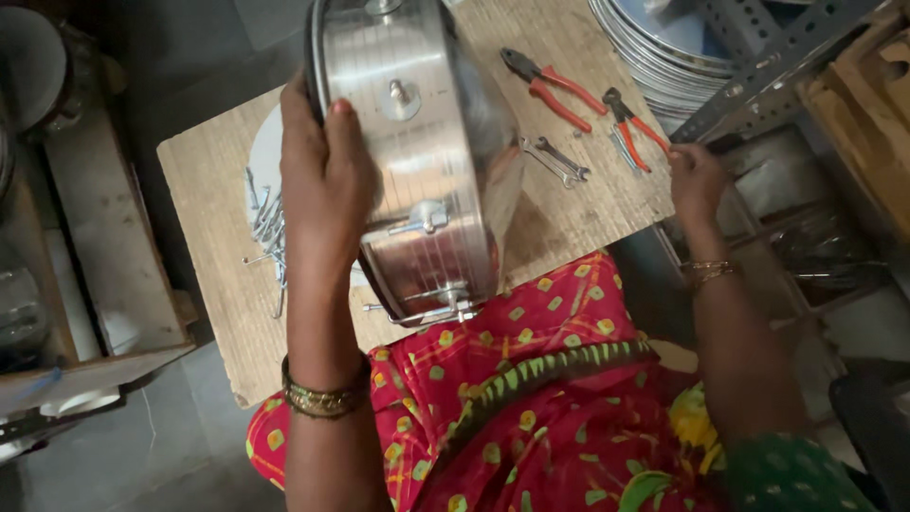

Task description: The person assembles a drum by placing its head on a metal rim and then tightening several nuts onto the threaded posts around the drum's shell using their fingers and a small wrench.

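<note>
Steel drum (417,142), tilted on edge above the table (218,237): your left hand (322,180) spreads across its slick, stiff wall; your right hand (697,175), loosely curled, touches pliers (630,128). Hold by the rim.

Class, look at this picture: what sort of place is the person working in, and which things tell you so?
Probably a small metalware workshop. Red-handled pliers and spanners lie on a wooden board, the left hand steadies a steel container, and steel discs are stacked nearby.
</note>
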